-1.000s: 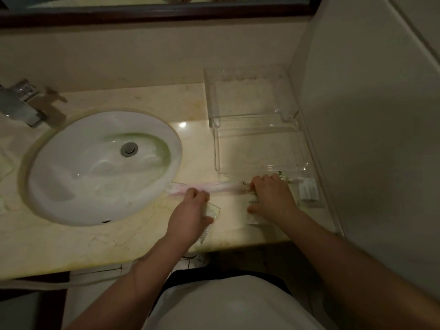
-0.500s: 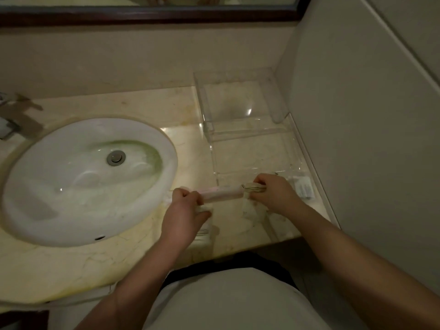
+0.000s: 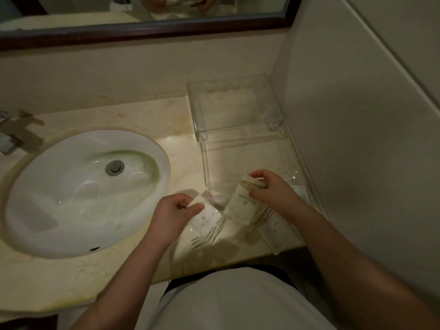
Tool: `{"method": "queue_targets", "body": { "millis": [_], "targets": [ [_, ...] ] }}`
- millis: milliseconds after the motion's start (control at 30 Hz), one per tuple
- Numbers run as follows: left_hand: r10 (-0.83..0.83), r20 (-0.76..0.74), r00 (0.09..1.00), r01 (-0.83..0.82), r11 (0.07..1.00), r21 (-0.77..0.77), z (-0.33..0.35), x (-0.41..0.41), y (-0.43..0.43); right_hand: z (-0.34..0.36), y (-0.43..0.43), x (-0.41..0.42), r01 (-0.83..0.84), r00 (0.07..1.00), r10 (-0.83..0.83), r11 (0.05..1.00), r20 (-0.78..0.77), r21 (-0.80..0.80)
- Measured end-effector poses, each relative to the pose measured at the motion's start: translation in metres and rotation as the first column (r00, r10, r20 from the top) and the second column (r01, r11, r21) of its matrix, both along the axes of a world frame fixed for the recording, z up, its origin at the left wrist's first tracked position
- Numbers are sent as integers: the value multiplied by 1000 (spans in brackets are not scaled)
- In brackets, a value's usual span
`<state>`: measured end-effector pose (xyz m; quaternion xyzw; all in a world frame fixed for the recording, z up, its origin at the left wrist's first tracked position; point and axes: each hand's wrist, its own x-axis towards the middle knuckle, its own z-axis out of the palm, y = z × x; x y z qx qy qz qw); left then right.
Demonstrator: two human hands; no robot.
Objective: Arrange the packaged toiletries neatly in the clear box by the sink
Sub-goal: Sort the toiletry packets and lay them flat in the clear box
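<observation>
Two cream, green-striped packets are in hand at the front of the bench (image 3: 142, 115), to the right of the sink (image 3: 59, 206). The left hand (image 3: 177, 210) pinches the first packet (image 3: 206, 216) by its upper end, thumb against curled fingers. The right hand (image 3: 269, 189) is clamped on the top of the second packet (image 3: 241, 206), which is held tilted just in front of the clear box (image 3: 240, 136). A third packet (image 3: 272, 231) lies flat on the bench beneath the right wrist. No packet shows inside the box, which stands against the side wall. Judged step: gathering packets for loading. Good practice would be to square each packet's long edge to a box wall, lay it flat with the print up, and start from a corner so later packets sit side by side without overlapping.
</observation>
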<state>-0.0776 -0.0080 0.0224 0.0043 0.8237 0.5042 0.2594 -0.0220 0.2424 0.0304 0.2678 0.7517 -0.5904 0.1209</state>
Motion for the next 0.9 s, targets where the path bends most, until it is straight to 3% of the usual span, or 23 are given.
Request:
{"method": "queue_targets", "body": {
  "millis": [133, 267, 433, 533, 733, 900],
  "targets": [
    [193, 70, 979, -199, 976, 86, 17, -13, 10, 1, 11, -4, 141, 988, -152, 969, -38, -202],
    [292, 57, 955, -296, 949, 103, 27, -37, 33, 6, 25, -13, 264, 960, -279, 923, -17, -280],
    [249, -46, 967, -250, 968, -15, 14, -78, 74, 14, 51, -28, 419, 892, -452, 842, -20, -338],
    [140, -127, 982, -157, 978, -138, 4, -93, 98, 15, 66, -41, 506, 835, -550, 780, -17, -369],
    [-15, -141, 990, -28, 953, -300, -12, -96, 113, 7, 81, -51, 576, 793, -609, 744, 11, -339],
    [-201, -247, 948, 36, 837, -545, -18, -80, 115, -6, 81, -51, 590, 807, -590, 807, -18, -13]
  ]
}}
